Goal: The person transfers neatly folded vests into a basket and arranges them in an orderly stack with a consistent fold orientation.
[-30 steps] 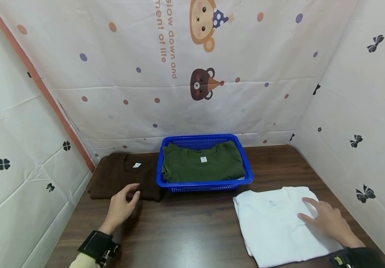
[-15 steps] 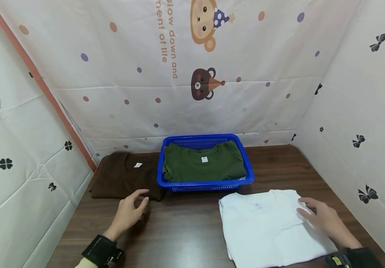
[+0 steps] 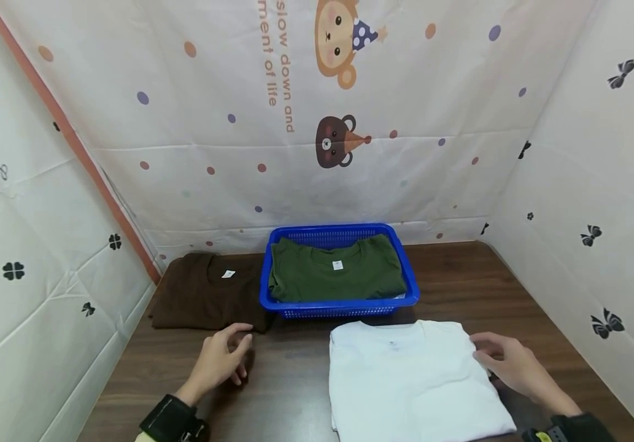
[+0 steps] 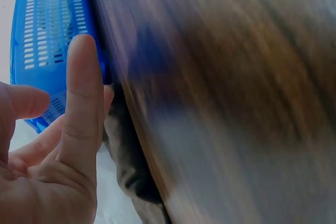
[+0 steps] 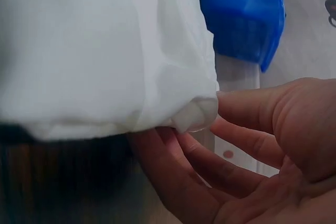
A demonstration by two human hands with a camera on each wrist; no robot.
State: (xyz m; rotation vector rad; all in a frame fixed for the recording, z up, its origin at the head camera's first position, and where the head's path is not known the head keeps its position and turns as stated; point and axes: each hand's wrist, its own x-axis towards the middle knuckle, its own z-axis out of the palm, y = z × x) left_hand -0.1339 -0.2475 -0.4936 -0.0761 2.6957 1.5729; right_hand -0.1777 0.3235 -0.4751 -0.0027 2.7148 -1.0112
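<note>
A folded white T-shirt [image 3: 405, 380] lies on the table at front right. My right hand [image 3: 510, 365] is at its right edge. In the right wrist view, the thumb and extended fingers [image 5: 194, 166] meet the folded corner, some fingertips hidden below the cloth. My left hand [image 3: 220, 359] holds nothing and hovers over the table, fingers loosely bent, just in front of a folded brown T-shirt [image 3: 201, 301]. Behind, a blue plastic basket [image 3: 339, 304] contains a folded dark green T-shirt [image 3: 339, 276].
The brown wooden table [image 3: 289, 380] meets a patterned cloth wall [image 3: 228, 190] behind and further cloth walls on both sides. The basket's back rim is close to the rear wall. Brown T-shirt and basket stand side by side.
The white T-shirt has slid left across the table. My right hand has shifted left and is now at the shirt's edge instead of over it. My left hand has moved slightly right and nearer.
</note>
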